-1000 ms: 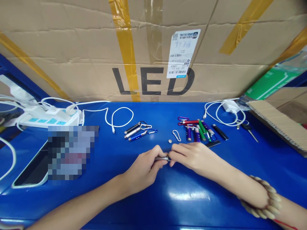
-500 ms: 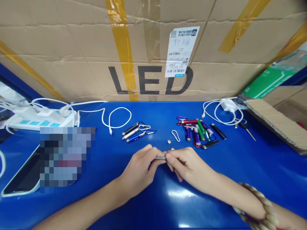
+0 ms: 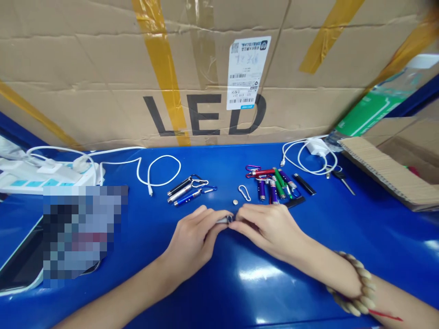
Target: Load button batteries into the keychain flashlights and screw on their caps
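My left hand [image 3: 192,235] is closed on a small silver penlight tube [image 3: 223,220], its end pointing right. At that end the fingertips of my right hand [image 3: 270,228] are pinched together; what they hold, if anything, is hidden. Just beyond the fingers lie a small silver button cell [image 3: 235,202] and a loose silver carabiner [image 3: 244,193]. Three penlights with carabiners, one of them blue [image 3: 188,197], rest to the left. A pile of purple, green and red penlights [image 3: 264,172] is on the right, with a black tube [image 3: 304,184] beside it.
A large cardboard box [image 3: 113,91] stands along the back of the blue table [image 3: 212,292]. At left are a power strip [image 3: 30,183] and a phone [image 3: 20,256] beside a blurred patch. On the right are a white charger cable [image 3: 302,160], a key [image 3: 347,185], a bottle [image 3: 372,109] and an open carton [image 3: 387,178].
The view has shifted slightly right. The tube's end has turned toward me and now shows its dark rim. My right fingers have moved from gripping the tube to its end.
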Available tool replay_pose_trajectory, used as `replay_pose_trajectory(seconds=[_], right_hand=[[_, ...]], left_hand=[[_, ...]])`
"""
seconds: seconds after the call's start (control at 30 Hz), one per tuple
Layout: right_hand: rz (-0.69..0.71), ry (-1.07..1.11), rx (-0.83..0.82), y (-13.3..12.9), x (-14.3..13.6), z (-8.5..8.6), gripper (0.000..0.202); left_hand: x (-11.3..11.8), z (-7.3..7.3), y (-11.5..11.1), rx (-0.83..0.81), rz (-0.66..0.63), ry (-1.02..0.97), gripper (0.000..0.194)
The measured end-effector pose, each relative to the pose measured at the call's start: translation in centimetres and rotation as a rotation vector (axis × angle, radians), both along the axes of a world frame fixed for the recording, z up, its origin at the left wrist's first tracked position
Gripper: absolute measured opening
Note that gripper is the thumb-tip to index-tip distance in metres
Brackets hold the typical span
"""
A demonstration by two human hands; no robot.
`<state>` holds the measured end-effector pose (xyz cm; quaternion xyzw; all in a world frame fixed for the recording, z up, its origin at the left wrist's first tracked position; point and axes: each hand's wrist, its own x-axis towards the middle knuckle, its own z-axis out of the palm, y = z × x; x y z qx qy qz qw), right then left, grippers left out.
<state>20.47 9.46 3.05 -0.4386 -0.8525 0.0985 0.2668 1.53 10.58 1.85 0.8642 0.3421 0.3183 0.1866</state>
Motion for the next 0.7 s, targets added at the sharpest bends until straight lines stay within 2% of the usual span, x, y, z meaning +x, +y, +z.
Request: replay_pose_trajectory(seconds=[0.13, 0.3, 0.7], right_hand=[[-0.045, 0.053, 0.143, 0.28, 0.61, -0.07, 0.027], [0.018, 0.135, 0.249, 0.25, 0.77, -0.41, 0.018], [0.012, 0.341, -0.003, -0.16, 0.28, -0.68, 0.014]], left_hand=[[-0.21, 0.04, 0.15, -0.136, 0.060, -0.003, 0.019], [-0.16, 0.01, 0.20, -0.245, 0.078, 0.002, 0.020], [0.17, 0.19, 0.01, -0.339, 0.014, -0.029, 0.023]])
